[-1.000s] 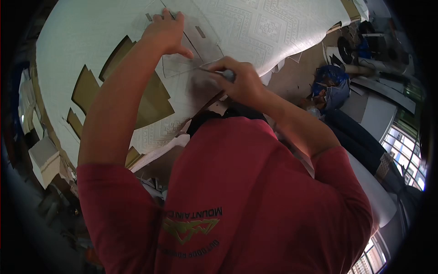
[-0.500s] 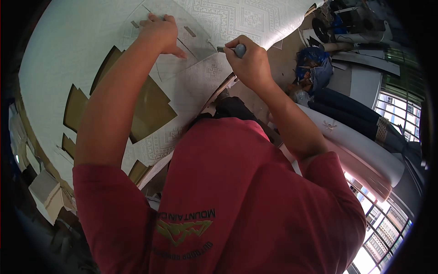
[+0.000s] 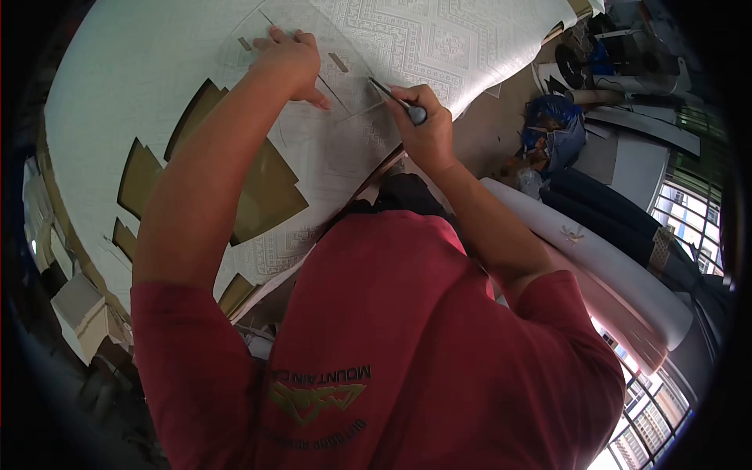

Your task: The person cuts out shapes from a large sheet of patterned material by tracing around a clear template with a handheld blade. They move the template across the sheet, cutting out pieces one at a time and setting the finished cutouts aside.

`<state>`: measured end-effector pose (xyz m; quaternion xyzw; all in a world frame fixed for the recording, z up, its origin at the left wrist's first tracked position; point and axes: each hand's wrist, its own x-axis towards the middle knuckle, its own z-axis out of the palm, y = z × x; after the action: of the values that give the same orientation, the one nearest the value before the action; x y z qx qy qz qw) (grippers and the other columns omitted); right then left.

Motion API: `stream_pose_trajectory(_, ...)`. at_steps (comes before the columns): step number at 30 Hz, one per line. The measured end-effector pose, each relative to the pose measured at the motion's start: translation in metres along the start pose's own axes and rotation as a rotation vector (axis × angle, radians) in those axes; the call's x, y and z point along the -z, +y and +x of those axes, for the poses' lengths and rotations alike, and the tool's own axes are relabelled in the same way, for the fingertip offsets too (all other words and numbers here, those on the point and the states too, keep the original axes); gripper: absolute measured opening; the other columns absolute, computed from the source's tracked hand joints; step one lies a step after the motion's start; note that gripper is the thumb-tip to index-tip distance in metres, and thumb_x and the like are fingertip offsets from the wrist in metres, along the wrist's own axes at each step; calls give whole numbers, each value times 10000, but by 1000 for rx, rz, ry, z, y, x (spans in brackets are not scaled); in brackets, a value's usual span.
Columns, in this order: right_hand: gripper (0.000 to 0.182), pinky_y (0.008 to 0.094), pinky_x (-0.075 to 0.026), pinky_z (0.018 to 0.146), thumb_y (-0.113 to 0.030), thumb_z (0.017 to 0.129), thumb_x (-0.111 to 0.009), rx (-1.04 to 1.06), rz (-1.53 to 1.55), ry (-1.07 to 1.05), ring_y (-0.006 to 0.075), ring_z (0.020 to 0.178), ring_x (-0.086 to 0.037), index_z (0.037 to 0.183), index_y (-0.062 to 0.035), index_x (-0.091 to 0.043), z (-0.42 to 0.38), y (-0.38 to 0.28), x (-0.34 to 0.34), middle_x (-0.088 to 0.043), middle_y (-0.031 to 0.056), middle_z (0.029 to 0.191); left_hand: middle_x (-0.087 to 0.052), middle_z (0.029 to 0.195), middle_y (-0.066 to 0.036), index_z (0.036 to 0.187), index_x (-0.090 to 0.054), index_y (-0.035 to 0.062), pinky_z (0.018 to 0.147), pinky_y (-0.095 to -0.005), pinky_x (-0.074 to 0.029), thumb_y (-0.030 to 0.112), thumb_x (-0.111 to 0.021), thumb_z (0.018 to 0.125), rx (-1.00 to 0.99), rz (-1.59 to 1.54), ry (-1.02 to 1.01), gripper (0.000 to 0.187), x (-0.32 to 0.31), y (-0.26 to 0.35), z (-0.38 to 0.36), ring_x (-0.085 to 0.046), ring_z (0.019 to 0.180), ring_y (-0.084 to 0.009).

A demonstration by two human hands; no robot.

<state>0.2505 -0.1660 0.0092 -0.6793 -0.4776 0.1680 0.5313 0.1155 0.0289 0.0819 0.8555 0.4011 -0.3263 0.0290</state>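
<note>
My left hand lies with its fingers spread on a clear template, pressing it against the pale patterned fabric. The template has dark slots and small brown strips. My right hand is closed around a slim pointed tool with a rounded grey handle end; its exact kind I cannot make out. Its dark tip meets the template's right edge, or sits just beside it. Olive-brown cut pieces rest on the fabric below my left forearm, which hides part of them.
Fabric covers the table up to its edge by my body. Rolls of material lie on the right, near a blue plastic bag and a black fan. A cardboard box stands at lower left.
My right hand has turned, and the tool's tip has moved from the template's corner up along its right edge. My left hand stays on the template; the view has shifted slightly.
</note>
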Motion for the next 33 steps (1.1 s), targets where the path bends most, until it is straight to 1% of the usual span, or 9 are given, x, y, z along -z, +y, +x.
stream_pose_trajectory(2, 152, 325, -571, 745, -90, 913, -791, 0, 24, -8, 206, 857, -757, 1015, -29, -696, 5, -1, 7, -770, 108, 925, -264, 1592, -421, 1592, -189, -78, 1098, -617, -467, 725, -863, 647, -68, 54, -10, 1412, 4, 1, -3, -349, 1416, -637)
stream_pose_trajectory(5, 168, 322, -560, 721, -119, 914, -801, -81, -90, -192, 166, 813, -729, 1029, -41, -706, 32, -4, 29, -765, 84, 915, -158, 1587, -477, 1594, -153, -83, 1108, -573, -462, 647, -921, 622, -61, -21, -8, 1439, -1, -1, 0, -349, 1389, -668)
stream_pose_trajectory(9, 166, 285, -530, 713, -130, 912, -809, 24, 28, -488, 104, 767, -635, 1040, -59, -731, 85, 21, 51, -722, 37, 861, -137, 1595, -470, 1590, -164, -64, 1122, -580, -451, 611, -940, 616, 2, -61, 35, 1417, -13, -5, 5, -341, 1398, -659)
stream_pose_trajectory(12, 130, 226, -524, 778, -48, 944, -765, 18, 36, -770, 49, 890, -636, 1066, -39, -722, 116, 16, 60, -714, -14, 964, -161, 1596, -457, 1586, -190, -35, 1135, -583, -435, 570, -963, 598, -4, -123, 70, 1393, -17, -6, 4, -338, 1395, -663)
stream_pose_trajectory(16, 126, 248, -535, 807, -49, 945, -760, -1, 40, -950, 74, 908, -662, 1064, -44, -721, 146, 19, 63, -725, -5, 976, -166, 1620, -417, 1602, -200, 29, 1161, -581, -412, 487, -992, 577, 18, -185, 113, 1374, -21, -7, 3, -298, 1438, -636)
stream_pose_trajectory(18, 128, 288, -548, 846, -35, 934, -757, 130, 27, -1054, 114, 928, -695, 1055, -50, -722, 157, 21, 60, -738, 13, 979, -162, 1635, -395, 1608, -202, 48, 1171, -579, -403, 461, -998, 573, 36, -205, 108, 1369, -15, -4, -3, -279, 1461, -617)
stream_pose_trajectory(28, 88, 315, -556, 847, -58, 931, -745, 422, -30, -1258, 176, 902, -724, 1012, -40, -718, 194, 7, 49, -748, 59, 943, -152, 1672, -331, 1617, -221, 81, 1203, -571, -370, 401, -1004, 573, 107, -186, 12, 1344, 20, 17, -21, -219, 1516, -562)
stream_pose_trajectory(30, 120, 355, -520, 769, -115, 911, -764, 477, 57, -1190, 204, 814, -697, 1008, -67, -711, 188, 16, 43, -740, 50, 887, -152, 1672, -331, 1617, -223, 80, 1204, -572, -367, 398, -1005, 570, 107, -181, 9, 1345, 17, 16, -20, -221, 1515, -563)
stream_pose_trajectory(33, 117, 341, -532, 784, -115, 917, -766, 332, 190, -1115, 193, 815, -698, 1012, -68, -716, 171, 42, 41, -743, 45, 888, -153, 1668, -341, 1615, -224, 77, 1203, -572, -367, 393, -1008, 564, 104, -192, 47, 1349, 16, 12, -18, -222, 1510, -573)
